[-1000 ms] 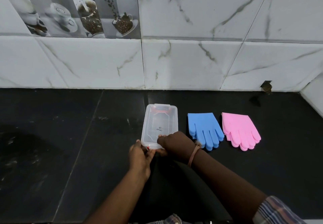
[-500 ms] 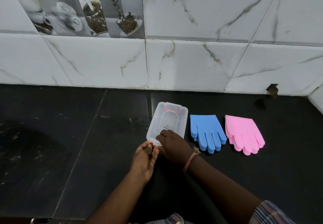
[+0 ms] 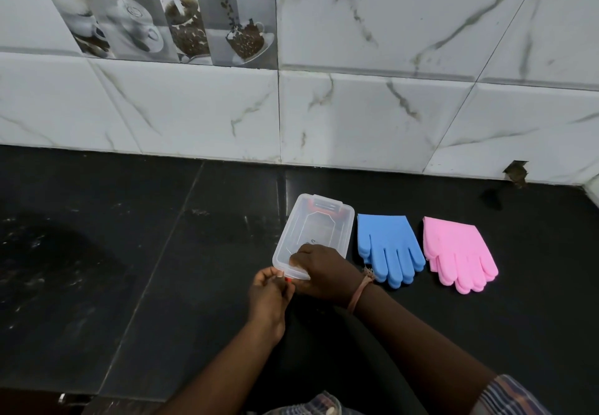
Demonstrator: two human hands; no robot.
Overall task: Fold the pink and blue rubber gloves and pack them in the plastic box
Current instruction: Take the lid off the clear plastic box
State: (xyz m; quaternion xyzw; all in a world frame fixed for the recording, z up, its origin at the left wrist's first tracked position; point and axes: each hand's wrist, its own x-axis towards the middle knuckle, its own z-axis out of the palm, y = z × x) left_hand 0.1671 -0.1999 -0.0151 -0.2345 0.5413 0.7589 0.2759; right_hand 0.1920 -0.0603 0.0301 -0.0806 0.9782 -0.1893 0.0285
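Nearest, the left hand (image 3: 270,288) pinches the orange latch (image 3: 287,280) while the right hand (image 3: 319,269) presses on the clear rectangular plastic box (image 3: 311,236), likely to open it. Just beside it, stacked blue rubber gloves (image 3: 387,247) and pink rubber gloves (image 3: 457,252) lie flat, unfolded, on the black stone counter (image 3: 129,236).

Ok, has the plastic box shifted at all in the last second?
Yes. The plastic box has turned: its far end has swung right, almost up to the blue gloves, while the left hand and right hand grip its near end.
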